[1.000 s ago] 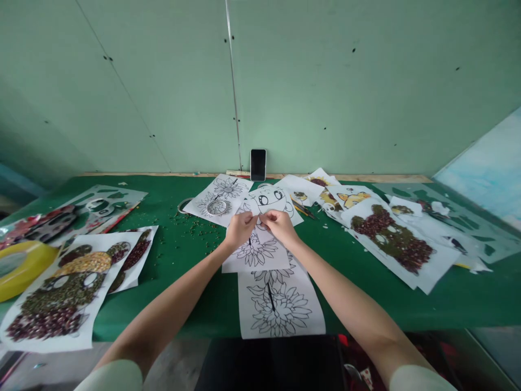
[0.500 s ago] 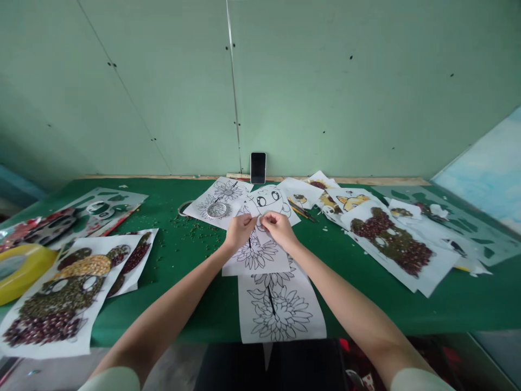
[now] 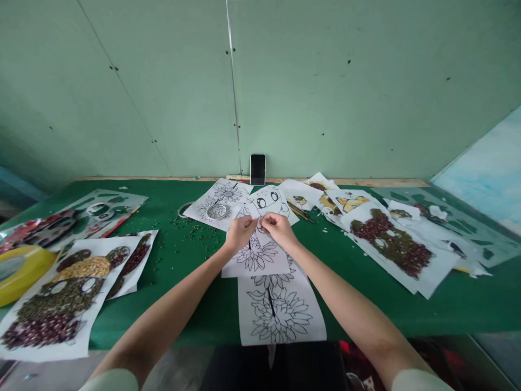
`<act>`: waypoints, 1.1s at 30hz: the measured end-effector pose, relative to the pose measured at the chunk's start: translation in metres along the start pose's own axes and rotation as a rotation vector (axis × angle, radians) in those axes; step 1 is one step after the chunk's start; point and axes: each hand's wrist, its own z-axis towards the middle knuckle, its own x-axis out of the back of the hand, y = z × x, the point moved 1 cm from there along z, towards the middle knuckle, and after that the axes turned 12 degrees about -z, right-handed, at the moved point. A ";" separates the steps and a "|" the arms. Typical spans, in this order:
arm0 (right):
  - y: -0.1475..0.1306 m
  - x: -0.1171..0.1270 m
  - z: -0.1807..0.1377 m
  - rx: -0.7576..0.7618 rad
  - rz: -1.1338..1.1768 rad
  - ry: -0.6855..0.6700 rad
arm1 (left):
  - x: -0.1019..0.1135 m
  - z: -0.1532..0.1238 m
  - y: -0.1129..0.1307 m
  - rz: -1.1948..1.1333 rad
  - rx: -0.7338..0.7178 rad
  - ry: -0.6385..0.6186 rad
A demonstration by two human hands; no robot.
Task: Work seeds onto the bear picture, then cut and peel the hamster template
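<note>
My left hand and my right hand meet over the middle of the green table, fingertips pinched together on the top edge of a white sheet with a flower line drawing. What sits between the fingertips is too small to make out beyond the paper's edge. A second flower sheet lies nearer me and hangs over the table's front edge. Just behind my hands lies a cartoon face drawing.
A phone stands against the wall. Seed-covered pictures lie at left and right. A yellow tape roll sits far left, a small tape ring and scattered seeds left of centre, cut stencil sheets at both ends.
Both hands stay pinched on the flower sheet's top edge, with only small finger movement. The view has shifted slightly.
</note>
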 end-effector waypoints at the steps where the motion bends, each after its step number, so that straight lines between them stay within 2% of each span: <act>1: 0.000 0.000 0.000 -0.002 0.010 -0.003 | 0.000 0.000 0.000 -0.002 -0.003 -0.002; 6: 0.003 -0.001 0.002 -0.014 0.013 0.000 | 0.000 0.000 0.002 -0.003 0.004 -0.007; 9: 0.001 0.002 0.002 0.028 -0.050 0.026 | 0.001 0.000 0.004 0.018 -0.007 -0.004; 14: -0.011 0.007 -0.005 0.182 -0.281 0.130 | 0.005 0.001 0.009 0.063 -0.132 0.052; 18: -0.012 0.004 -0.010 0.251 -0.476 0.163 | 0.005 0.001 0.008 0.086 -0.160 0.063; 33: -0.010 0.003 -0.014 0.295 -0.671 0.192 | 0.000 -0.005 0.011 0.150 -0.180 0.010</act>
